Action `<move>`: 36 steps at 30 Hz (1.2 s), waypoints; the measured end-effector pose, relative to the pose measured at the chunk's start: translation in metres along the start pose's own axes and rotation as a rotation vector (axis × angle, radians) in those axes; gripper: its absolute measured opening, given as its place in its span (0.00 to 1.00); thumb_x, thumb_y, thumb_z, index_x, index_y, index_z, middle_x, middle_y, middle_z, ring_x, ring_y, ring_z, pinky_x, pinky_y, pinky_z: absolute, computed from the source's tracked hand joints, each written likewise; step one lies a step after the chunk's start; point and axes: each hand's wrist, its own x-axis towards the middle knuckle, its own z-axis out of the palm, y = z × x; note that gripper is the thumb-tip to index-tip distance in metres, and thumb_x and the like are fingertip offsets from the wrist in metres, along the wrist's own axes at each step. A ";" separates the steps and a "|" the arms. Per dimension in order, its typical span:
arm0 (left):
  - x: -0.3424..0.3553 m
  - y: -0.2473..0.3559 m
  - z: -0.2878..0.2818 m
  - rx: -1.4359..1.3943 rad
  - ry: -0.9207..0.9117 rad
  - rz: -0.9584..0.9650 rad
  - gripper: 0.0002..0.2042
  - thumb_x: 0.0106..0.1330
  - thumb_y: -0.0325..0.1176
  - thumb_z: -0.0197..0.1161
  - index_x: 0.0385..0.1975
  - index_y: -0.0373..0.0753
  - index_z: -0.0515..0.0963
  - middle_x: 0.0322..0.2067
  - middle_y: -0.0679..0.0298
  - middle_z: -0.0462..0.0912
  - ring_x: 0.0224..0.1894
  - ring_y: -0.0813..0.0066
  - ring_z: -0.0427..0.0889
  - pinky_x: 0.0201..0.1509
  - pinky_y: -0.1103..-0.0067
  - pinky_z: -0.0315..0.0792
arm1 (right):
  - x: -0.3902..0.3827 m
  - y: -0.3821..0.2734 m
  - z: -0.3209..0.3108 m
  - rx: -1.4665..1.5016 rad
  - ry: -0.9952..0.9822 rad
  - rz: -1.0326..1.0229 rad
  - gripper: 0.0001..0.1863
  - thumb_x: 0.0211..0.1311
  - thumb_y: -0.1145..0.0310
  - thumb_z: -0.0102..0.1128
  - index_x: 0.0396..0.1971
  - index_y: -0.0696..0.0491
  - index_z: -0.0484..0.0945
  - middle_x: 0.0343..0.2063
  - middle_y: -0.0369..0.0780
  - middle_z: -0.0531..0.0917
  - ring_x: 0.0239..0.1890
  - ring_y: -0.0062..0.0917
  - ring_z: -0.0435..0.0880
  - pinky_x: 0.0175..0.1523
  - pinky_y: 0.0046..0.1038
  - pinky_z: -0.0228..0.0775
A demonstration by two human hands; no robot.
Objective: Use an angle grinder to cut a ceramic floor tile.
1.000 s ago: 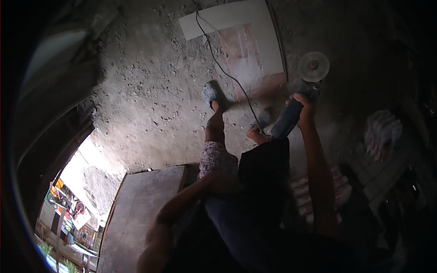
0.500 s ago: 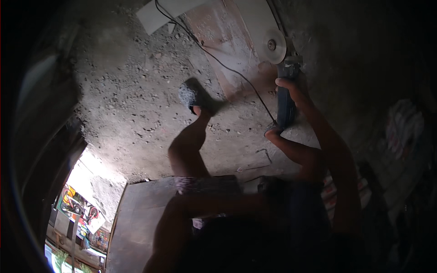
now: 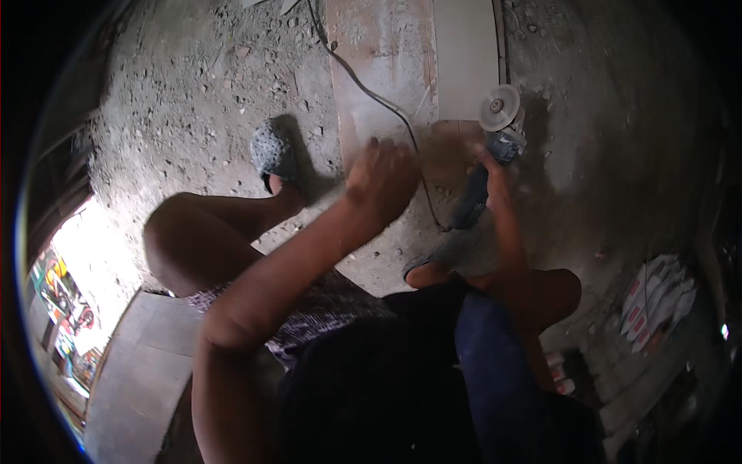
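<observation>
My right hand [image 3: 495,176] is wrapped round the dark body of an angle grinder [image 3: 470,203], whose pale round disc [image 3: 499,107] points away from me. Its black cord [image 3: 369,91] runs from the back end up across the ground. Over the near part of a dusty reddish-brown board [image 3: 379,58], my left hand [image 3: 382,179] is closed with its back toward me, left of the grinder. Whatever its fingers may hold is hidden. A pale, smooth strip [image 3: 466,66] lies along the board's right side, just beyond the disc.
My slippered left foot [image 3: 273,151] stands on gritty ground with scattered stones. My right foot [image 3: 429,272] is close below the grinder. White sacks with red marks [image 3: 655,301] lie at the right. A flat grey sheet [image 3: 143,348] is at the lower left, beside a bright opening.
My left arm has swung up and forward, bringing the left hand over the board. The grinder, still in my right hand, now tilts more to the right. My left knee has spread outward as the view shifted.
</observation>
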 end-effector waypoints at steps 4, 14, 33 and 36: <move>0.086 -0.014 0.057 -0.271 0.043 -0.066 0.18 0.67 0.44 0.63 0.49 0.39 0.79 0.48 0.56 0.81 0.57 0.55 0.77 0.64 0.60 0.66 | 0.040 0.013 -0.018 -0.277 0.214 -0.220 0.28 0.48 0.55 0.78 0.45 0.55 0.80 0.38 0.37 0.84 0.38 0.28 0.84 0.44 0.33 0.75; 0.132 -0.060 0.195 -0.131 0.411 -0.209 0.33 0.73 0.64 0.40 0.59 0.40 0.72 0.68 0.56 0.64 0.70 0.57 0.63 0.74 0.47 0.48 | 0.023 0.025 -0.006 -0.120 -0.055 -0.235 0.18 0.44 0.68 0.72 0.37 0.58 0.83 0.30 0.37 0.85 0.31 0.24 0.84 0.38 0.31 0.75; 0.087 -0.077 0.188 -0.074 0.001 -0.837 0.70 0.40 0.63 0.77 0.75 0.34 0.36 0.77 0.51 0.38 0.79 0.54 0.39 0.78 0.55 0.41 | 0.021 0.040 0.017 -0.341 -0.019 -0.479 0.14 0.46 0.71 0.71 0.32 0.59 0.78 0.24 0.38 0.82 0.21 0.26 0.82 0.28 0.30 0.74; 0.088 -0.077 0.195 -0.138 0.069 -0.786 0.69 0.40 0.59 0.80 0.75 0.34 0.38 0.77 0.52 0.39 0.79 0.55 0.40 0.78 0.55 0.44 | 0.028 0.054 0.008 -0.299 0.001 -0.465 0.15 0.46 0.71 0.71 0.33 0.59 0.78 0.24 0.39 0.83 0.21 0.26 0.82 0.28 0.30 0.75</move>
